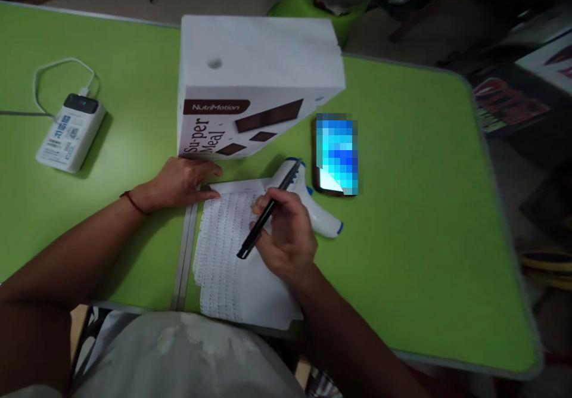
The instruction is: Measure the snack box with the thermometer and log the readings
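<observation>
Your right hand (288, 237) clamped on a black pen (268, 213), tip over the written sheet (223, 255) on the green table (424, 207), your left hand (183, 180) flat, fingers together, pinning the sheet's top corner beside a white box (250, 82).

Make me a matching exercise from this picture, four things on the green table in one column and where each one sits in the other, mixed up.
Things:
1. power bank
2. white box
3. pen
4. phone

Places:
A. right of the white box, beside the thermometer
B. held in the right hand over the sheet of paper
C. far left of the table, cable plugged in
D. standing just beyond the left hand

Pairs: 1-C, 2-D, 3-B, 4-A
</observation>
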Action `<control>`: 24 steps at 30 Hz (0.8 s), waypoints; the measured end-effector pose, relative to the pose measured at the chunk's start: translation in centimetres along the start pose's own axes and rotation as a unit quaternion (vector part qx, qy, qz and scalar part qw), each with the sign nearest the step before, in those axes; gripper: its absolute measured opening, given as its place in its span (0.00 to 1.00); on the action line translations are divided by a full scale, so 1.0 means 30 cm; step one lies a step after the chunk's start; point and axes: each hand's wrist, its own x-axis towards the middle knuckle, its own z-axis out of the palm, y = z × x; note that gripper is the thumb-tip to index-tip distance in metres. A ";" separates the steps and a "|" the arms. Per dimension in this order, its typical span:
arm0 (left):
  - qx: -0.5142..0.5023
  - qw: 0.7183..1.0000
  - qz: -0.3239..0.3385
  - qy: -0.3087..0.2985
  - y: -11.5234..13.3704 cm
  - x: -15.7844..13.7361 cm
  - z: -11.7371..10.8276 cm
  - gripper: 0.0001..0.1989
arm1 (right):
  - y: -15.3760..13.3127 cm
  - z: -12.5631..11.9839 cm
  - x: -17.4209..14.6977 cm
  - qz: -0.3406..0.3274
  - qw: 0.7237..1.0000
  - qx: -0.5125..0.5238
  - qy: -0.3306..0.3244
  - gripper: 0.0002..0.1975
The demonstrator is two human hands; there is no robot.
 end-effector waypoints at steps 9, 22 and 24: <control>0.001 1.000 0.018 0.002 -0.001 0.003 0.000 0.20 | -0.001 0.018 -0.016 -0.012 0.996 0.000 0.092 0.20; -0.002 1.000 0.017 0.010 -0.006 -0.001 0.006 0.20 | -0.013 0.055 0.013 0.121 0.986 0.064 0.095 0.04; 0.000 1.000 0.019 0.010 -0.008 -0.002 0.008 0.19 | -0.011 0.060 0.017 0.136 0.984 0.065 0.095 0.04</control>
